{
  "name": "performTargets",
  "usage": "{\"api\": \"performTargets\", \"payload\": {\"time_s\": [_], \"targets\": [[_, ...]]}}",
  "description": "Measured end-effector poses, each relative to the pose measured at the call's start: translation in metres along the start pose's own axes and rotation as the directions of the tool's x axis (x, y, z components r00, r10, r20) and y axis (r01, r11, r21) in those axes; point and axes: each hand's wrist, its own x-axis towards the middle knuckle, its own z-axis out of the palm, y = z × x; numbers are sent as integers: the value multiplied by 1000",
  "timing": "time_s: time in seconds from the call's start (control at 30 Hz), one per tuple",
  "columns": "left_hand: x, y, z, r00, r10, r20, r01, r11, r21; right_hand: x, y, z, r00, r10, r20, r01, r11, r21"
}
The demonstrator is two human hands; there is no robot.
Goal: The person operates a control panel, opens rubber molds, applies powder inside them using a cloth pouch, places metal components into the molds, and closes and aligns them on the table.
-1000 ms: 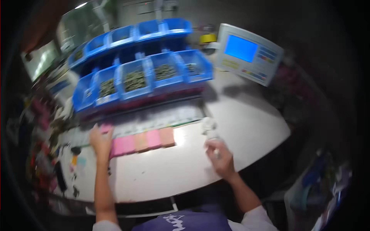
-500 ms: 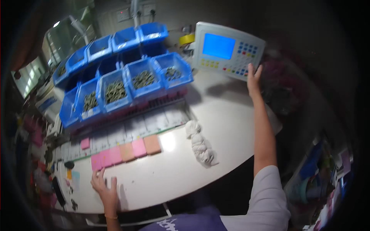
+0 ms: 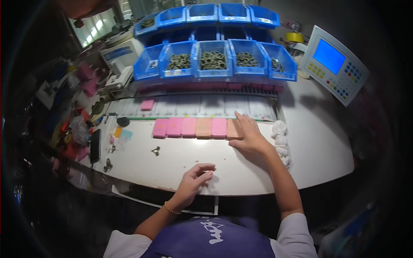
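Across the workspace stretches a white table (image 3: 318,163) with a curved near edge, and two tiers of blue bins (image 3: 146,60) stand at its back, several of the front ones holding dark pieces (image 3: 214,60). Before them runs a long pale marked strip (image 3: 189,107), and a control panel (image 3: 337,64) with a lit blue screen leans at the right. A row of pink and tan blocks (image 3: 188,127) lies side by side along the strip's near edge. At its right end the right hand (image 3: 247,132) is open, thumb and fingers spread about the last tan block (image 3: 233,128); whether it presses or grips cannot be told. Pressure from one corner only could skew the row or open a gap between blocks. Nearer the person, the left hand (image 3: 195,178) is half curled above the table; whether it holds anything small cannot be told. A twisted white cloth (image 3: 280,136) lies just beside the right forearm (image 3: 284,180), so a careless outward swing could drag it. One lone pink block (image 3: 147,105) sits on the strip. Smallest, a loose dark clip (image 3: 155,150) lies in front of the row, where a sweeping left hand could knock it or trap it beneath a block.
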Motion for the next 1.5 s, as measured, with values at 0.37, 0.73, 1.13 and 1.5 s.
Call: {"api": "performTargets", "payload": {"time_s": [0.37,0.73,1.13,1.5], "targets": [[-6,-12,-10,952,-147,269,280,771,-572,-86,-118,19,976,-216,-37,205,840,502],[-4,-15,16,765,632,123,-545,534,646,-106,-145,64,905,336,262,-300,65,952],[7,-29,-8,891,436,-126,-351,838,419,-74,-94,48,788,586,189,-413,276,868],[0,-4,-11,708,633,-313,-379,715,588,-47,-139,58,965,251,78,-256,830,495]]}}
